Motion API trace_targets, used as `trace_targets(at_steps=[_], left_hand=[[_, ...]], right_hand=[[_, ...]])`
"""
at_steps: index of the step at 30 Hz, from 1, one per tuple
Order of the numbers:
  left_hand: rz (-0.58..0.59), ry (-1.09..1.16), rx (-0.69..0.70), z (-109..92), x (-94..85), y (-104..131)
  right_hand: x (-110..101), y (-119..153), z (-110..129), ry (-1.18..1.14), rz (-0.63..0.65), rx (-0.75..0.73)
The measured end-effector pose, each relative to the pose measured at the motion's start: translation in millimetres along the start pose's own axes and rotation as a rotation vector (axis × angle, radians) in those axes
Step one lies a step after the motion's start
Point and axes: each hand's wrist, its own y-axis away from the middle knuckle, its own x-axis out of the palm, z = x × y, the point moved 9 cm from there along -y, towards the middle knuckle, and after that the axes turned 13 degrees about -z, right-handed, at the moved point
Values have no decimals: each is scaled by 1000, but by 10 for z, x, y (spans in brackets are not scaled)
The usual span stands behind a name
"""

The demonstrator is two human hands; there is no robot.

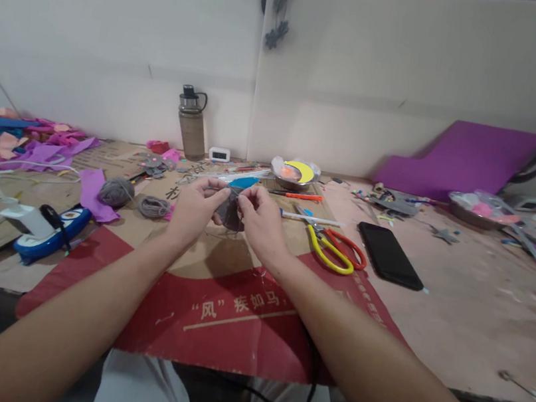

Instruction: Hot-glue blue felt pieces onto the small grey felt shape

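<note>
Between my two hands, above the brown and red sheet, is a dark grey piece with thin strands hanging under it. My left hand pinches its left side. Fingers of my right hand are closed on its upper right edge. To the left on the sheet lie a grey yarn ball and a smaller yarn bundle. Yellow-handled scissors and red-handled scissors lie right of my right hand.
A black phone lies at the right. Behind stand a bottle, a small white clock and a metal bowl. Felt scraps and a blue power strip with cables are at the left.
</note>
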Motion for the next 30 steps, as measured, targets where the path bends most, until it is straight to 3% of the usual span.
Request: trace_targets(at_steps=[8,30], left_hand=[[9,84,-82,6,32,27],[-77,134,-109,-33,-52,7]], right_hand=[[12,-21,-51,-21,4,12],[-89,-2,113,78,17,-68]])
